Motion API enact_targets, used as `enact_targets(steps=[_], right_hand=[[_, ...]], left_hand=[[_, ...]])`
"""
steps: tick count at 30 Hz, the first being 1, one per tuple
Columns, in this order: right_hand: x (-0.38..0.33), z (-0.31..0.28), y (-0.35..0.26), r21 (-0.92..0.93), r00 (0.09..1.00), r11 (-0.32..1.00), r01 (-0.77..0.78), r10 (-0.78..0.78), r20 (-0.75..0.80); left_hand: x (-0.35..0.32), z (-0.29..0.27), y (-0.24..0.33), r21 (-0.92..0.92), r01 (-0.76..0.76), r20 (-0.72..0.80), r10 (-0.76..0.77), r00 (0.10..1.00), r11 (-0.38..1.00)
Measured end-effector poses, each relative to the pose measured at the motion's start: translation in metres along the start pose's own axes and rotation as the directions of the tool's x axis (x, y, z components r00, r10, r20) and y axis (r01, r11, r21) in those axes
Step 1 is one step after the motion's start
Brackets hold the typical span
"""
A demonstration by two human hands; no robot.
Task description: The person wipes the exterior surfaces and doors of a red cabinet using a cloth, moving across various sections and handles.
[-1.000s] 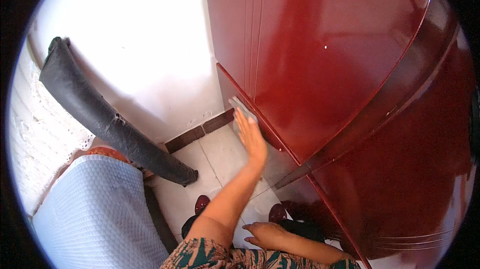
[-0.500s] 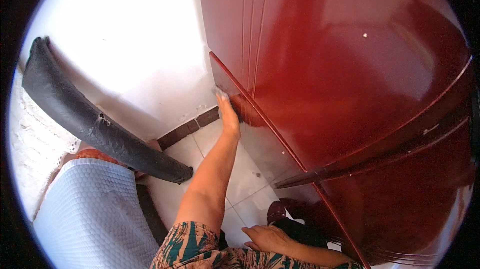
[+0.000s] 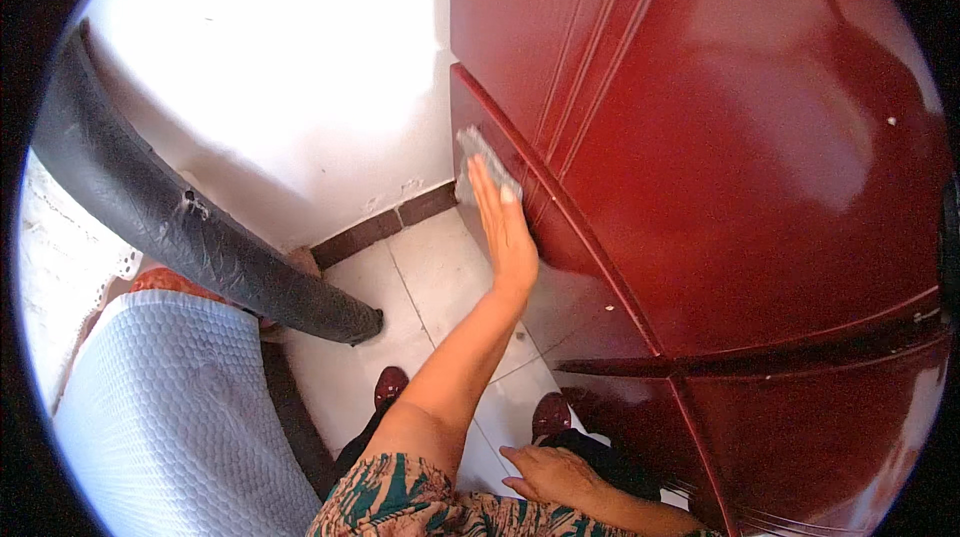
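The left hand point(image 3: 510, 242), its fingers straight and close together, held a grey cloth point(image 3: 489, 151) flat against the side of a glossy dark-red furniture panel point(image 3: 720, 197). The cloth looked thin, light and soft, unlikely to break; the polished surface was probably slippery, so a spread palm over the cloth's middle seemed the surest hold. The right hand point(image 3: 560, 474) hung lower, loosely spread, nothing visible in it. Beyond lay tiled floor point(image 3: 412, 282) and white wall point(image 3: 330, 67).
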State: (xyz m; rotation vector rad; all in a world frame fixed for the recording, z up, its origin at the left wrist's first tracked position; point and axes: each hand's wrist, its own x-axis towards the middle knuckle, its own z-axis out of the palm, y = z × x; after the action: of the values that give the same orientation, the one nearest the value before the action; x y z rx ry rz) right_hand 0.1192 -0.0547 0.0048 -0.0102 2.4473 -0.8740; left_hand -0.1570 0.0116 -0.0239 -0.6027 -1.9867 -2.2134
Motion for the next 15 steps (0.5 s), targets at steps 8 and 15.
enact_targets(steps=[8,15], right_hand=[[0.004,0.004,-0.005,0.001,1.000,1.000,0.017,-0.017,-0.014],[0.002,0.008,-0.005,-0.050,0.997,0.998,0.042,-0.046,-0.064]], left_hand=[[0.059,-0.045,-0.132,-0.431,0.691,0.267,-0.650,0.712,0.580],[-0.006,-0.043,-0.222,-0.456,0.754,0.160,-0.790,0.593,0.473]])
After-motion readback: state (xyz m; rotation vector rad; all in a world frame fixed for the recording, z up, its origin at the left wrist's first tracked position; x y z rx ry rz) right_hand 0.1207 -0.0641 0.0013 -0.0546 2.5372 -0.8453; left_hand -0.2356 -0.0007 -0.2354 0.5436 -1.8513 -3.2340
